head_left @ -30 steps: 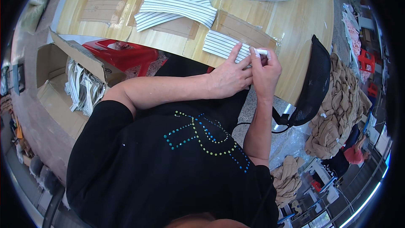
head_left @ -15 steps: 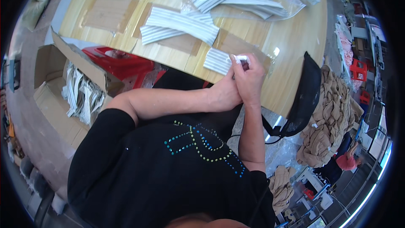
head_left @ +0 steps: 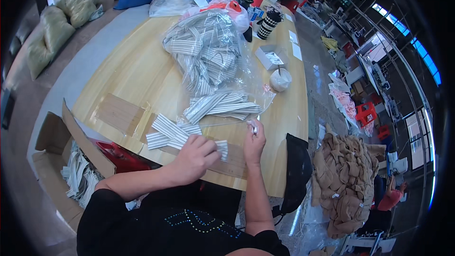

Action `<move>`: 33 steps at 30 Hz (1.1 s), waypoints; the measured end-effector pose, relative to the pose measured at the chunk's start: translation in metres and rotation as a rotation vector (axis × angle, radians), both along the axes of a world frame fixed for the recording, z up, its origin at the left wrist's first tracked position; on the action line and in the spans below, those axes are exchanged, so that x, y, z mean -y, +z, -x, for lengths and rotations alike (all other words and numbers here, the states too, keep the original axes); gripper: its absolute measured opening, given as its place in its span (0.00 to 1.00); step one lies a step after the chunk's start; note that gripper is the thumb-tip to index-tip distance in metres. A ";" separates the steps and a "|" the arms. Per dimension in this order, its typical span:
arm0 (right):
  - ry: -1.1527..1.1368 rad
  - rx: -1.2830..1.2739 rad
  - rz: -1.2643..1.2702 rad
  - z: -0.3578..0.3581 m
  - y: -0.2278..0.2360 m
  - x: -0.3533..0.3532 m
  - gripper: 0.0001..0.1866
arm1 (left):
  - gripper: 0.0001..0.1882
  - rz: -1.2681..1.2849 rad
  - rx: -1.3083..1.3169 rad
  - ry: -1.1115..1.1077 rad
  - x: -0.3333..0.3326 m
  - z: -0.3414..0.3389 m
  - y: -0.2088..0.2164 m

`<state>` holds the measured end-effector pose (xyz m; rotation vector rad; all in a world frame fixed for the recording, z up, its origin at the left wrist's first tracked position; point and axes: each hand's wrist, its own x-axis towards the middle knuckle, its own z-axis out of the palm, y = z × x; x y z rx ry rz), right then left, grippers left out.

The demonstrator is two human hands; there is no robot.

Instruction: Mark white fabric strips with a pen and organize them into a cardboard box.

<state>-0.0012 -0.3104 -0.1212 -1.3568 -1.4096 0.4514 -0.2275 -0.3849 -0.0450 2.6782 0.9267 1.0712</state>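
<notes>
Read from mid-view, the tabletop (head_left: 137, 78) shows pale wood grain, smooth with a soft sheen. At 12 o'clock, a clear, glossy, crinkled plastic bag (head_left: 253, 81) covers matt striped fabric pieces (head_left: 201, 59); toward 8 o'clock, the loose striped cloth strips (head_left: 171, 131) look equally matt. The cardboard panel (head_left: 119, 114) at 9 o'clock is dull brown, edged by shiny clear tape (head_left: 134, 127). At 8 o'clock are a matt cardboard box (head_left: 88, 144) and a smooth red plastic stool (head_left: 122, 155). Rumpled, lustreless brown cloth (head_left: 343, 182) lies at 4 o'clock.
</notes>
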 end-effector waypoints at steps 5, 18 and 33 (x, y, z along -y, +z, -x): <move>-0.058 -0.015 0.035 -0.011 -0.017 0.010 0.14 | 0.12 0.016 -0.186 0.280 -0.049 0.053 -0.079; -0.111 0.085 0.051 -0.019 -0.034 0.025 0.17 | 0.28 -0.050 -0.164 0.317 -0.117 -0.034 -0.080; -0.115 0.155 0.011 -0.018 -0.030 0.027 0.16 | 0.36 0.307 -0.066 0.435 -0.153 -0.052 -0.076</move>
